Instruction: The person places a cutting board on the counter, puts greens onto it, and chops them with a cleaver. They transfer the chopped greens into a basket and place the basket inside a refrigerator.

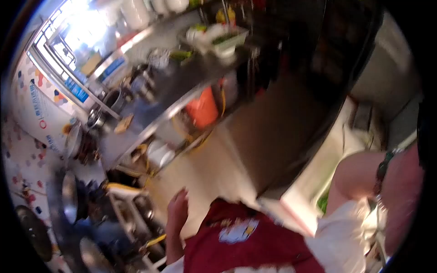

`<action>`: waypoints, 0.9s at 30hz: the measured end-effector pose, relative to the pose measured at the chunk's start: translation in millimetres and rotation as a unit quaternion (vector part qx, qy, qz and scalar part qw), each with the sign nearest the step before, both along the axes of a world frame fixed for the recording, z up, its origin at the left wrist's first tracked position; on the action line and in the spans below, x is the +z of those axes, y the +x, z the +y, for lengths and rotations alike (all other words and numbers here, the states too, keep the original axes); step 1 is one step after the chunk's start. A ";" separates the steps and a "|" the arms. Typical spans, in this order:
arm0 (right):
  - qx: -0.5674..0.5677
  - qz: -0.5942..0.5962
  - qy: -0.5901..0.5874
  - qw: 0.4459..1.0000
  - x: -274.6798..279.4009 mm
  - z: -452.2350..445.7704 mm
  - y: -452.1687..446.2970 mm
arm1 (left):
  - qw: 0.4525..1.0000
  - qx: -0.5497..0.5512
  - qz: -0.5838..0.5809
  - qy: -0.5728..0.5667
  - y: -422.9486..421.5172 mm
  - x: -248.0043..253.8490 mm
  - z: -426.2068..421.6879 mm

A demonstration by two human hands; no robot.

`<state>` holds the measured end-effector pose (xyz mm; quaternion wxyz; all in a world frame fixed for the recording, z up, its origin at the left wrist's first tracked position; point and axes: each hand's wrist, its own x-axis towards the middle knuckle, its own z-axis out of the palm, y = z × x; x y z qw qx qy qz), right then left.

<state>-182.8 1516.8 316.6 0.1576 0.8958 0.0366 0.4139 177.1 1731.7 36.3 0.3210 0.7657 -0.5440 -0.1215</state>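
My left hand [178, 204] hangs beside the dark red apron [259, 241], over the pale floor, with its fingers loosely extended and nothing visible in them. At the right edge my bent right arm comes up close to the camera. Beads and a bracelet circle its wrist, and my right hand [403, 195] is large, blurred and partly cut off; its fingers cannot be made out. Neither hand visibly touches the counter.
A metal counter [177, 86] crosses the upper left, bearing pots, a cutting-board-like piece [124, 123] and a tray of greens [225, 38]. An orange bucket [202, 108] stands beneath. Pans [69, 195] sit at the lower left. A dark cabinet-like surface [277, 123] lies ahead.
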 end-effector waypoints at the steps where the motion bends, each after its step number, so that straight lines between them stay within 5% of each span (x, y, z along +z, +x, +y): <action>1: -0.025 0.003 -0.011 1.000 -1.3 -12.1 -0.5 | 0.981 -0.037 -0.080 0.171 36.9 -33.6 -23.3; 4: -0.092 -0.008 -0.005 0.996 -8.2 -55.9 1.0 | 0.996 -0.088 -0.001 0.035 41.5 -50.9 -16.3; 8: -0.098 0.004 -0.009 0.995 -5.5 -107.8 25.2 | 0.992 -0.090 0.055 0.071 49.5 -60.4 -32.5; 12: -0.133 0.013 -0.030 0.991 0.0 -171.0 49.8 | 0.986 -0.154 0.039 0.041 118.0 -58.1 -150.1; 15: -0.125 -0.008 -0.005 0.992 6.9 -254.6 62.1 | 0.966 -0.220 -0.135 0.004 174.0 -86.7 -255.7; 16: -0.124 -0.011 -0.012 0.992 12.6 -278.3 68.2 | 0.985 -0.150 -0.080 0.022 191.2 -83.0 -293.1; 17: -0.129 -0.007 -0.010 0.992 12.2 -299.4 74.0 | 0.995 -0.094 -0.023 0.034 193.5 -39.2 -359.6; 19: -0.136 0.011 -0.033 0.990 31.2 -295.4 115.9 | 0.974 -0.164 -0.076 -0.133 268.5 5.4 -392.9; 21: -0.139 -0.005 -0.021 0.990 37.4 -338.4 109.6 | 0.997 -0.048 -0.028 -0.045 286.1 64.5 -464.4; 22: -0.135 -0.019 -0.011 0.991 39.7 -353.3 113.2 | 0.978 -0.078 -0.100 -0.163 302.2 88.3 -497.8; 25: -0.109 -0.035 -0.008 0.993 39.7 -396.7 130.8 | 0.972 0.029 -0.158 -0.173 346.7 166.3 -595.5; 27: -0.095 -0.050 -0.007 0.994 37.9 -424.3 139.7 | 0.915 0.029 -0.268 -0.299 411.6 190.9 -645.1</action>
